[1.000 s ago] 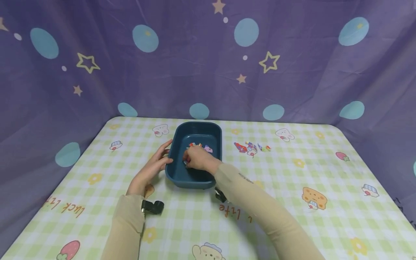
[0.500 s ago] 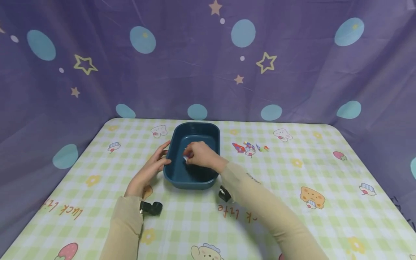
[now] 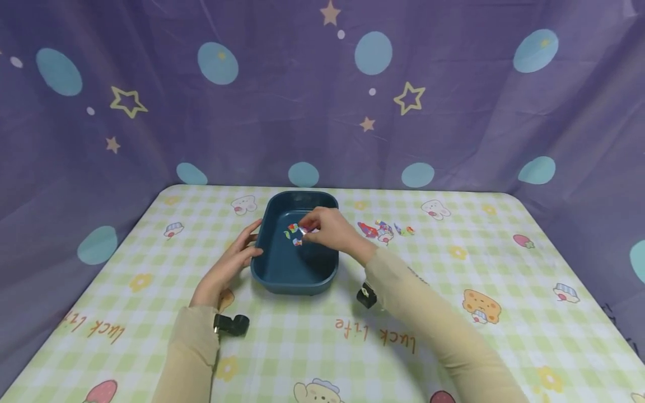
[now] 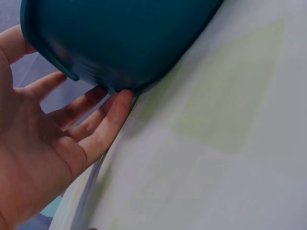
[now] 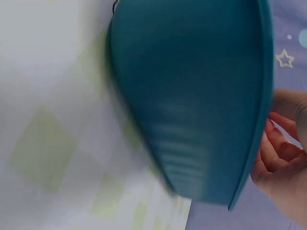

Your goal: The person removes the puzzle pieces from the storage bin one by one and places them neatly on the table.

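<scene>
A dark teal plastic basin [image 3: 294, 280] stands left of centre on the table. My left hand [image 3: 233, 268] rests along its left wall with the fingers extended; in the left wrist view the fingertips [image 4: 125, 96] touch the basin's side. My right hand [image 3: 332, 230] is over the basin's right half, thumb and fingers pinching a small shiny wrapped candy [image 3: 304, 230], pale with a hint of purple. Below it, several small bright candies [image 3: 293, 228] lie on the basin floor. In the right wrist view the basin wall [image 5: 192, 96] hides the fingertips and the candy.
Right of the basin, several more colourful wrapped candies [image 3: 368, 229] lie on the green checked tablecloth [image 3: 282, 347]. A purple curtain [image 3: 282, 112] hangs behind the table's far edge.
My right hand has risen from the basin floor and moved rightward with the candy, uncovering the candies beneath. My left hand stays at the basin's side.
</scene>
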A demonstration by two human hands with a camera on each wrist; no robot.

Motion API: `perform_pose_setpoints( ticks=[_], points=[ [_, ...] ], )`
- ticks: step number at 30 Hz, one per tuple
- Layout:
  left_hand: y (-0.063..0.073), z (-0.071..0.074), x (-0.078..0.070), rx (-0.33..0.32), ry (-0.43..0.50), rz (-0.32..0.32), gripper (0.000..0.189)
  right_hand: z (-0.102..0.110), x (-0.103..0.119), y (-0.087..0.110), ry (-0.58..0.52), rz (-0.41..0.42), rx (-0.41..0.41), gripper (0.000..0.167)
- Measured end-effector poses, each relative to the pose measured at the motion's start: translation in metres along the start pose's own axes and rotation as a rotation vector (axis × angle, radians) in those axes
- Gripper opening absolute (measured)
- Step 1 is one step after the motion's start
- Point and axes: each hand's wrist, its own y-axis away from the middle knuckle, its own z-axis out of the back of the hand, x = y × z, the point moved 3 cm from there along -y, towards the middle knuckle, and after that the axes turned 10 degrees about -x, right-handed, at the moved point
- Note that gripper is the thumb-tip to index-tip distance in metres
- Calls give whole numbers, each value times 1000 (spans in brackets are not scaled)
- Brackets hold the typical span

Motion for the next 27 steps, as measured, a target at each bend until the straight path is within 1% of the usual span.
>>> perform_pose_setpoints(
  ticks=[7,12,17,21,27],
  points=[
    [1,0,-1,3,0,-19,68,22,-21,9,-22,-30,-88,28],
    [1,0,-1,6,-4,-14,68,36,-35,17,15,-48,-119,28],
    [0,0,0,8,7,-16,68,49,-52,27,37,-88,-168,26],
    [0,0,1,9,14,-14,68,58,-65,39,38,-126,-177,26],
    [1,1,0,0,3,-9,68,71,-83,55,59,-217,-185,26]
  ],
)
